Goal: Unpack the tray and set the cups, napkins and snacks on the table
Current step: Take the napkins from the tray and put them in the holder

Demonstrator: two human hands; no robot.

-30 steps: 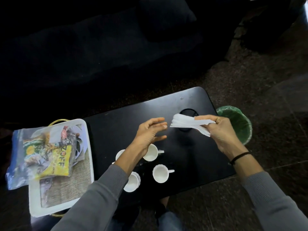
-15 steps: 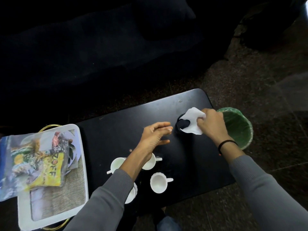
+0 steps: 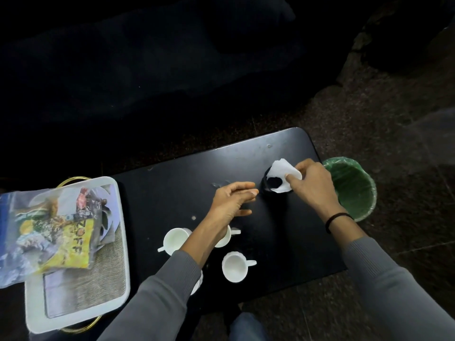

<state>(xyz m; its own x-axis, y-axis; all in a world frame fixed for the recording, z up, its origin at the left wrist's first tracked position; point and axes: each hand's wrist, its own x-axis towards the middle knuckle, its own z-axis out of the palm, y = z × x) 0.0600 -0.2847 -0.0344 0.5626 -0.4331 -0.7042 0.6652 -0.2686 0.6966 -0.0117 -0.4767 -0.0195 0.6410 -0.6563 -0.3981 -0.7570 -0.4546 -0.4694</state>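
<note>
My right hand (image 3: 312,185) grips white napkins (image 3: 280,169) that sit curled in a dark round holder (image 3: 267,187) near the black table's (image 3: 172,188) far right end. My left hand (image 3: 231,203) hovers open just left of the holder, holding nothing. Several small white cups stand near the front edge: one (image 3: 176,239) at the left, one (image 3: 235,267) nearer me, one (image 3: 225,238) partly under my left wrist, and one mostly hidden by my left sleeve. The white tray (image 3: 118,244) lies at the left with a yellow snack packet (image 3: 71,244) in a clear bag.
A green-lined bin (image 3: 354,190) stands on the floor right of the table. A dark sofa fills the background. A woven mat (image 3: 108,274) and a round plate (image 3: 108,217) lie in the tray, which rests on a gold-rimmed stand (image 3: 71,180).
My right hand has carried the napkins down from the air into the dark holder. My left hand has shifted slightly right toward it, staying open. The view has tilted.
</note>
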